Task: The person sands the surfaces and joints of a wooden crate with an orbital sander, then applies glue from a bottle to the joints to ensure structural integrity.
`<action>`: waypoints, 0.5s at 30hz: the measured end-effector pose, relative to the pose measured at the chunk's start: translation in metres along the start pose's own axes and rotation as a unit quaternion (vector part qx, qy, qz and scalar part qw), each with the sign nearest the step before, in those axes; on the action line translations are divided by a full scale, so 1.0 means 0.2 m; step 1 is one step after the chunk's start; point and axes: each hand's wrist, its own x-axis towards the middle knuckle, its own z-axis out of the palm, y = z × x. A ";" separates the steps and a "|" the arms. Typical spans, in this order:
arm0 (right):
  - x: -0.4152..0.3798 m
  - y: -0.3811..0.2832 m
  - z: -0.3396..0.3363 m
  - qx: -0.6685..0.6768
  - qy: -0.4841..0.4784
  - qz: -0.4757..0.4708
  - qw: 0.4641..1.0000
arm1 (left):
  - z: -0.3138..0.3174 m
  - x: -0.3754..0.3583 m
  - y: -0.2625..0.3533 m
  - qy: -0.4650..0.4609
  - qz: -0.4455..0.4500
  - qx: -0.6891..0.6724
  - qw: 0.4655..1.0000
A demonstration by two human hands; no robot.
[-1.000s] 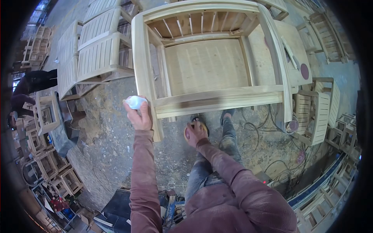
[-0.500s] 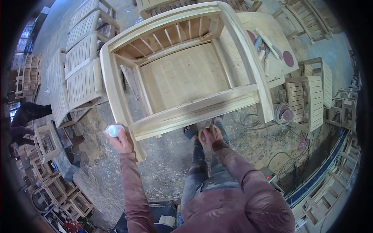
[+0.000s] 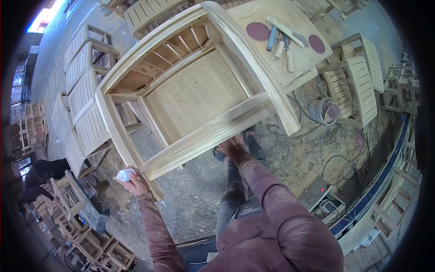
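Observation:
A light wooden armchair frame (image 3: 217, 120) with a slatted back and a flat seat panel (image 3: 195, 93) stands in front of me. My left hand (image 3: 136, 182) is wrapped round a small white bottle (image 3: 125, 175), beside the front end of the chair's left arm. Below the front rail, my right hand (image 3: 230, 146) reaches in close to the rail's lower edge. Its fingers are partly hidden, and whether it holds anything cannot be made out.
A board (image 3: 301, 27) at the upper right bears sanding discs (image 3: 258, 31) and hand tools (image 3: 289, 59). A bucket (image 3: 323, 110) and cables lie on the right. Slatted chairs (image 3: 88, 113) stand left. A person (image 3: 43, 174) is at far left.
The view has shifted, and the chair frame appears lower and further left. My right hand has moved up against the front rail; the round tan object it held no longer shows.

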 end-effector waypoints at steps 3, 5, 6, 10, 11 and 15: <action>0.06 0.23 -0.11 -0.061 -0.002 -0.022 0.998 | 0.00 0.01 -0.01 0.007 0.007 0.025 1.000; 0.05 0.24 -0.18 -0.047 -0.074 0.026 0.996 | 0.00 0.01 -0.01 0.020 0.010 0.040 0.999; 0.01 0.25 -0.13 -0.119 -0.052 0.008 0.991 | 0.00 0.01 0.01 0.013 0.023 0.046 0.999; -0.16 0.02 -0.50 -0.002 -0.130 0.039 0.991 | 0.01 0.00 0.08 -0.030 0.003 0.084 0.996; -0.23 0.07 -0.40 0.017 -0.112 -0.005 0.994 | 0.05 0.03 0.16 -0.011 0.012 0.073 0.997; -0.51 -0.06 -0.88 0.052 -0.167 0.013 0.985 | 0.36 0.05 0.55 -0.103 0.166 0.142 0.970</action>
